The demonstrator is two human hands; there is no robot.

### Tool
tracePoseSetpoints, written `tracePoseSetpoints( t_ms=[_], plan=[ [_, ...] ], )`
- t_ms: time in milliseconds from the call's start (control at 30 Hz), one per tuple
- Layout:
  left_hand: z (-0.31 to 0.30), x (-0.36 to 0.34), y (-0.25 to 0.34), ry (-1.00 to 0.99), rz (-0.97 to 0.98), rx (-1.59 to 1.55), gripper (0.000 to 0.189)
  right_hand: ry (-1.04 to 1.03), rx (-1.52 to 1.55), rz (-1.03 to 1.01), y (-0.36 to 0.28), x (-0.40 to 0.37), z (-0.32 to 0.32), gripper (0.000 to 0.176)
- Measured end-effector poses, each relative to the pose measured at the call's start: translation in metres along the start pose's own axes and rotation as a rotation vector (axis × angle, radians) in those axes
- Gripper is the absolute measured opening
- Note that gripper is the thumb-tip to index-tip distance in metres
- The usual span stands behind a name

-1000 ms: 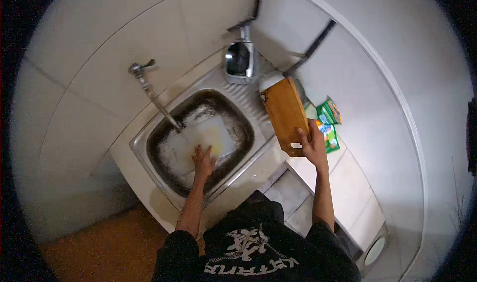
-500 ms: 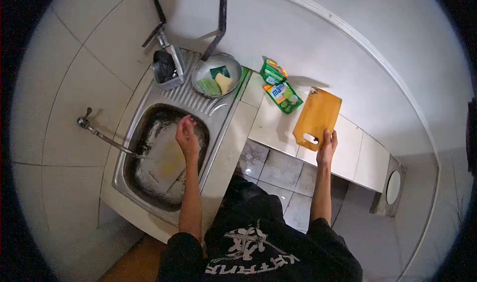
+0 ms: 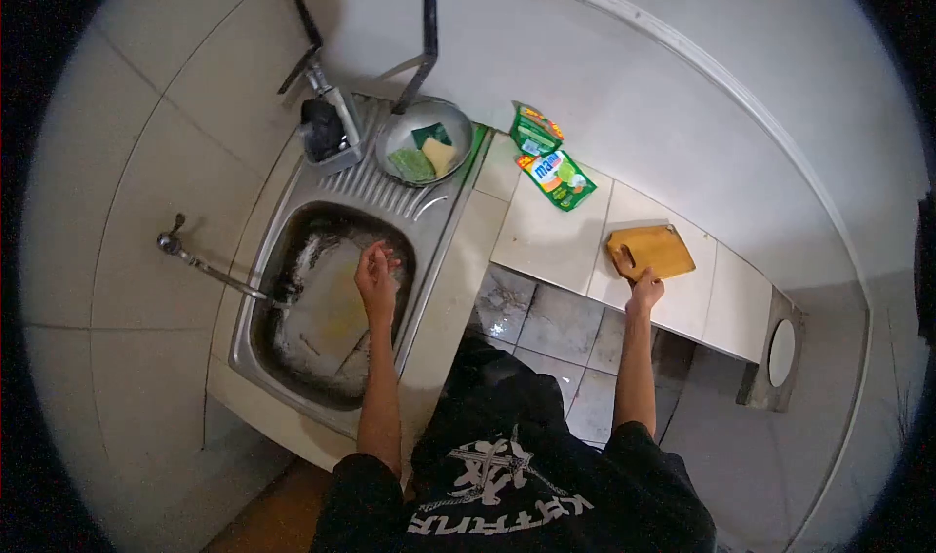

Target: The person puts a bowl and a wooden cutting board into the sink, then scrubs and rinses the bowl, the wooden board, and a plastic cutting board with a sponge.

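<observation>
Tiled tabletop [image 3: 551, 243]: your right hand [image 3: 643, 288] grips the cutting board [image 3: 655, 250] by its handle so it lies flat; left hand [image 3: 375, 272] open over sink [image 3: 429, 251].

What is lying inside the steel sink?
A pale board with a yellowish stain lies in the sink, white foam around it. The left hand is over its upper edge. The board covers the sink bottom, so the drain is not visible.

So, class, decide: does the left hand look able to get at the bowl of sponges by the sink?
Probably yes: the left hand is over the sink, and the bowl sits uncovered on the drainboard just beyond, with nothing between them.
</observation>
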State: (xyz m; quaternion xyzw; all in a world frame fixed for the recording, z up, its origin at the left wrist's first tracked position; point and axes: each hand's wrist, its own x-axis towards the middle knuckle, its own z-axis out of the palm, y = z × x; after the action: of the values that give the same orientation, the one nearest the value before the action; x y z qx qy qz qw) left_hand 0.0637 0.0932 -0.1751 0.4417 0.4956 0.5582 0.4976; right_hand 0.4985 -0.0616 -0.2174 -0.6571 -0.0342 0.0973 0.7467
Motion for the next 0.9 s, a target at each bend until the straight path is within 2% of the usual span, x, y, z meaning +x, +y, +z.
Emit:
tracePoseSetpoints(
  t_ms=[67, 133, 200, 267, 300, 333, 367, 400, 433, 467, 500, 533, 567, 600, 633, 667, 733, 767, 800, 833, 900],
  plan=[
    [-0.021, -0.004, -0.010, 0.015, -0.010, 0.010, 0.027, -0.147, -0.318, 0.215, -0.021, -0.005, 0.011, 0.023],
    [-0.042, -0.009, -0.016, 0.059, -0.075, 0.025, 0.028, -0.289, -0.322, 0.237, -0.007, 0.013, -0.001, 0.023],
    [-0.063, -0.018, -0.018, 0.092, -0.061, 0.038, 0.029, -0.409, -0.434, 0.367, -0.002, 0.021, -0.001, 0.031],
    [-0.085, -0.027, -0.029, 0.176, -0.072, 0.091, 0.029, -0.345, -1.110, 0.216, -0.024, 0.023, 0.024, 0.035],
    [-0.094, -0.033, -0.019, 0.199, -0.168, 0.207, 0.024, -0.380, -1.117, 0.203, -0.026, 0.020, 0.040, 0.035],
    [-0.107, -0.037, -0.025, 0.234, -0.170, 0.206, 0.024, -0.346, -1.321, -0.147, -0.027, 0.015, 0.056, 0.037],
    [-0.124, -0.041, -0.037, 0.260, -0.188, 0.349, 0.024, -0.298, -1.492, -0.514, -0.028, 0.011, 0.068, 0.038],
    [-0.142, -0.046, -0.052, 0.281, -0.210, 0.492, 0.025, -0.392, -1.411, -0.556, -0.044, -0.012, 0.095, 0.038],
    [-0.160, -0.051, -0.071, 0.309, -0.217, 0.494, 0.025, -0.484, -1.324, -0.593, -0.063, -0.045, 0.130, 0.038],
    [-0.177, -0.055, -0.093, 0.327, -0.326, 0.613, 0.030, -0.634, -1.244, -0.560, -0.070, -0.070, 0.158, 0.033],
    [-0.190, -0.059, -0.104, 0.345, -0.438, 0.730, 0.037, -0.782, -1.151, -0.644, -0.066, -0.096, 0.182, 0.027],
    [-0.196, -0.064, -0.107, 0.377, -0.442, 0.727, 0.037, -0.948, -0.911, -0.881, -0.041, -0.114, 0.201, 0.022],
    [-0.199, -0.068, -0.108, 0.400, -0.525, 0.878, 0.044, -1.133, -0.822, -0.766, -0.063, -0.168, 0.222, 0.021],
    [-0.201, -0.072, -0.108, 0.421, -0.612, 1.028, 0.052, -1.317, -0.747, -0.601, -0.049, -0.201, 0.237, 0.019],
    [-0.204, -0.074, -0.105, 0.448, -0.625, 1.023, 0.052, -1.505, -0.658, -0.648, -0.036, -0.232, 0.246, 0.018],
    [-0.205, -0.075, -0.099, 0.472, -0.653, 0.993, 0.056, -1.620, -0.530, -0.413, -0.007, -0.260, 0.252, 0.019],
    [-0.203, -0.071, -0.079, 0.516, -0.685, 0.954, 0.060, -1.870, -0.788, -0.570, 0.018, -0.303, 0.267, 0.027],
    [-0.200, -0.067, -0.065, 0.483, -0.763, 0.947, 0.063, -1.891, -0.782, -0.579, 0.031, -0.317, 0.272, 0.027],
    [-0.202, -0.063, -0.058, 0.447, -0.839, 0.938, 0.065, -1.974, -0.913, -0.591, 0.048, -0.328, 0.276, 0.031],
    [-0.210, -0.061, -0.070, 0.463, -0.844, 0.927, 0.065, -2.050, -1.049, -0.602, 0.064, -0.337, 0.280, 0.034],
    [-0.226, -0.059, -0.110, 0.501, -0.741, 1.043, 0.068, -2.047, -1.070, -0.675, 0.099, -0.345, 0.279, 0.037]
  ],
)
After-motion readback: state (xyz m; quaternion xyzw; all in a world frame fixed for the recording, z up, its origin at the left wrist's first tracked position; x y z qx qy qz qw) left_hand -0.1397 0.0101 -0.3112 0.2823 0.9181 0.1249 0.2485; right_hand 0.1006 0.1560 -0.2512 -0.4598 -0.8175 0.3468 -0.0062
